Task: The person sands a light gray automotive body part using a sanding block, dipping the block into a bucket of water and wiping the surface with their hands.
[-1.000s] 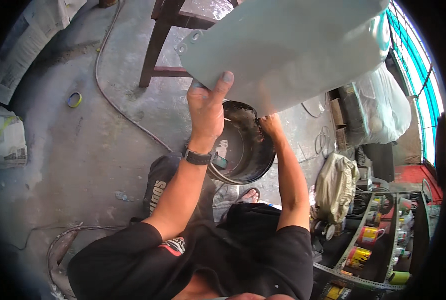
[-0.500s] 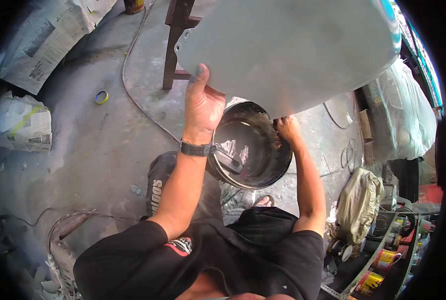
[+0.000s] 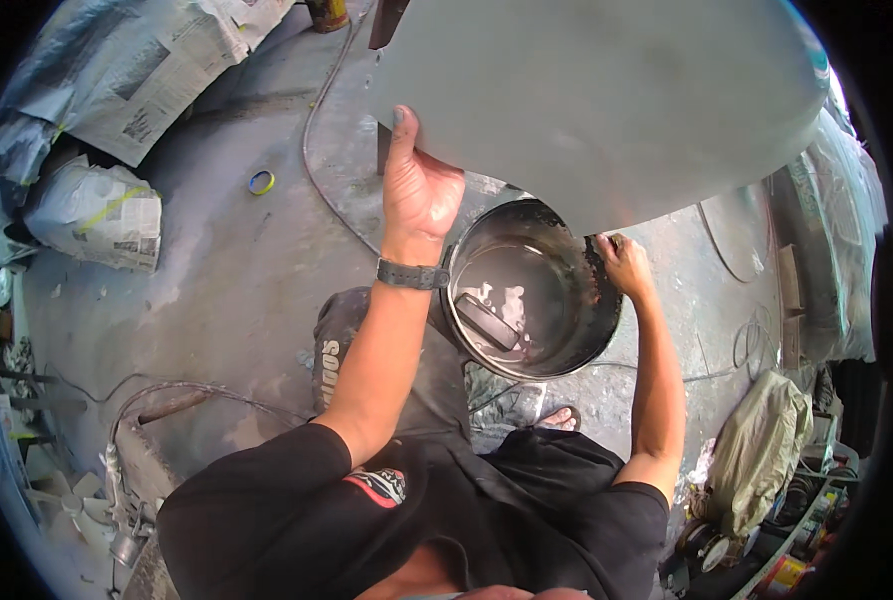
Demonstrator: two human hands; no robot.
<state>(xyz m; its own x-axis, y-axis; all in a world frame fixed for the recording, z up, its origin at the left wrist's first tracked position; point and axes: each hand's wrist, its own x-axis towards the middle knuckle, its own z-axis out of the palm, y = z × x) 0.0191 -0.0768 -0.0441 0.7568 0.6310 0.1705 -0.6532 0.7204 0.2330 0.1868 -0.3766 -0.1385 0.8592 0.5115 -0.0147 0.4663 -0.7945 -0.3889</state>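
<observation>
A large, smooth grey panel (image 3: pixel 606 110) with a curved outline hangs tilted in front of me. My left hand (image 3: pixel 418 190) grips its left edge, thumb on the near face and fingers hidden behind it. At the panel's lower edge, my right hand (image 3: pixel 624 265) is closed, its fingers curled by the far right rim of a black bucket (image 3: pixel 603 318). Whatever sits in those fingers is hidden. Inside the bucket is murky grey liquid, with a dark oblong block (image 3: pixel 488 322) against the near left side.
A hose (image 3: pixel 316 165) runs across the grey floor, past a yellow tape roll (image 3: pixel 261 182). Paper-covered items (image 3: pixel 101 215) stand left, a plastic-wrapped bulk (image 3: pixel 834 250) right. A beige cloth cover (image 3: pixel 761 450) lies near paint cans (image 3: pixel 786 575) at lower right.
The whole view has swung a little to the left, so the surroundings sit further right. Both hands stay by the panel's edges; the right hand looks slightly further from the bucket's middle.
</observation>
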